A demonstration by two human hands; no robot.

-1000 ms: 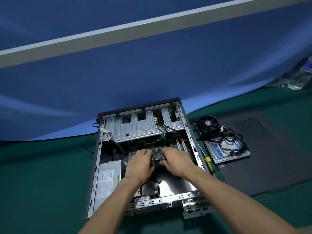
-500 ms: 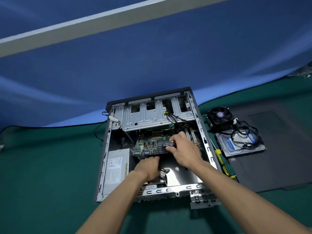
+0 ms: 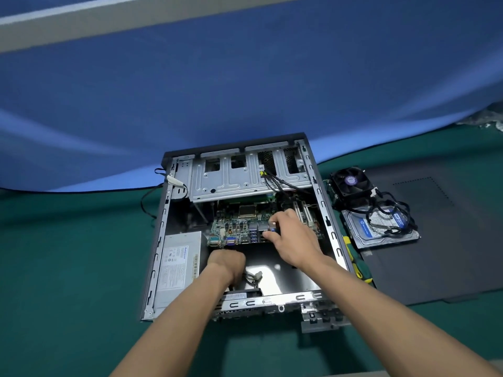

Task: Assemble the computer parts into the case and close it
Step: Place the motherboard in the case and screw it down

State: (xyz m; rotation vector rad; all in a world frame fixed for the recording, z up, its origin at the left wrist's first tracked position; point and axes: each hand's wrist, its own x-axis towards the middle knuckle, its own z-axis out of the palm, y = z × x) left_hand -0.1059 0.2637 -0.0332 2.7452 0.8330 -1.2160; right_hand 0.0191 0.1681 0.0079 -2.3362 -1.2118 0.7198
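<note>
The open computer case point(image 3: 160, 240) lies flat on the green table. A green motherboard point(image 3: 234, 229) sits inside it, below the silver drive cage point(image 3: 231, 180). My right hand point(image 3: 294, 238) pinches the board's near right edge, around its blue ports. My left hand point(image 3: 226, 262) is curled downward just in front of the board's near edge, over a bundle of cables point(image 3: 253, 276); what its fingers grip is hidden. A grey power supply point(image 3: 177, 268) fills the case's near left corner.
Right of the case lie a black CPU cooler fan point(image 3: 351, 183), a hard drive point(image 3: 381, 227) with black cables on it, and a yellow-green screwdriver point(image 3: 351, 257). The dark side panel point(image 3: 435, 240) lies flat farther right. A blue backdrop rises behind the table.
My left hand drew back from the motherboard to the near edge of the board. My right hand stayed on the board's right side. The view shifted, so the case sits lower right.
</note>
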